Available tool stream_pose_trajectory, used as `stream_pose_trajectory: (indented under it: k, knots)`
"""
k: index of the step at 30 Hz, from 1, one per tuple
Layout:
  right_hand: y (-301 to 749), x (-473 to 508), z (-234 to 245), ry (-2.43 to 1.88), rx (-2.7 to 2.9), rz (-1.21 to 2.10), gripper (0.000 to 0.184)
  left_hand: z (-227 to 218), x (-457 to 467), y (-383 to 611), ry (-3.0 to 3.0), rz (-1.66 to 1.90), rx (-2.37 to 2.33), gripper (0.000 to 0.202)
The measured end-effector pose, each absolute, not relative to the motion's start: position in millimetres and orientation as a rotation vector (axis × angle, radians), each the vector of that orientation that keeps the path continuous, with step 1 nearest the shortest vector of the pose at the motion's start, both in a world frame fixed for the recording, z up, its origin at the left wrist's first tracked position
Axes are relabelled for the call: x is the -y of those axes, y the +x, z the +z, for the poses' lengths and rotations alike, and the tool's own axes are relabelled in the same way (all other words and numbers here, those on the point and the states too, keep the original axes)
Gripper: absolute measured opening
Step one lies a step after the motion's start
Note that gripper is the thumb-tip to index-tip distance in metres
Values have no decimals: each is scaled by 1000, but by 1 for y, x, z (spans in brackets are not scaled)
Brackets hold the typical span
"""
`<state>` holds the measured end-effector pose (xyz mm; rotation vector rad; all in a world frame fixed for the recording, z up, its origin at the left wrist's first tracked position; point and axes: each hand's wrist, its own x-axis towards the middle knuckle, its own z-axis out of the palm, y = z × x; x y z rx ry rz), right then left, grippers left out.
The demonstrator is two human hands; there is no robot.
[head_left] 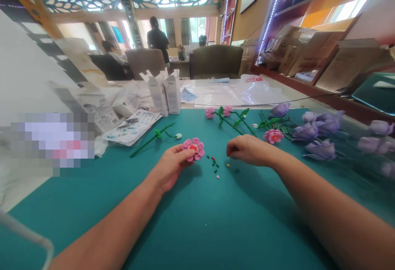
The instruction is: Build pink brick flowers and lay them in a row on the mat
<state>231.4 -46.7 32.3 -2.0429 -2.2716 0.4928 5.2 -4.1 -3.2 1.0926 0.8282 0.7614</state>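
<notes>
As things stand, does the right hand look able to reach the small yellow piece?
Probably yes: the yellow piece lies on the green mat close to the right hand, with nothing visible between them; the left hand, holding the pink flower, is farther left.

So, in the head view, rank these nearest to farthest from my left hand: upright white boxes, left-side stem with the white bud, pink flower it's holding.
From the left hand:
1. Pink flower: in its grip.
2. Stem with the white bud: lying ahead, mostly left.
3. White boxes: standing farther ahead.
</notes>
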Motion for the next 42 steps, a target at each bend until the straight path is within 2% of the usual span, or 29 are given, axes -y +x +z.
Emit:
stream_pose_trajectory:
  k: [5, 15, 21, 23, 27, 29, 33, 42]
  knots:
    - [218, 49, 30, -2141, 2419, 385, 14, -4, 3, 6, 1050, 741, -862, 19]
    - [213, 45, 14, -2223, 2491, 263, 25, -3, 3, 4, 1185, 788, -855, 15]
    - [209, 44, 8, -2139, 2408, 264, 17, -2, 6, 7, 1151, 715, -888, 19]
    - [210, 43, 7, -2013, 2280, 409, 13, -3, 6, 9, 1120, 715, -907, 23]
    - [210, 42, 10, -1517, 1913, 963, 5, -5, 5, 9, 1101, 733, -890, 25]
    - [208, 43, 12, -1286, 1743, 1129, 8, -5, 6, 8, 1110, 742, -868, 23]
    - [203, 47, 13, -1057, 1518, 1272, 17, -4, 7, 7, 1118, 749, -861, 20]
    - [198, 48, 12, -915, 1399, 1386, 16, -3, 8, 7, 1123, 751, -825, 22]
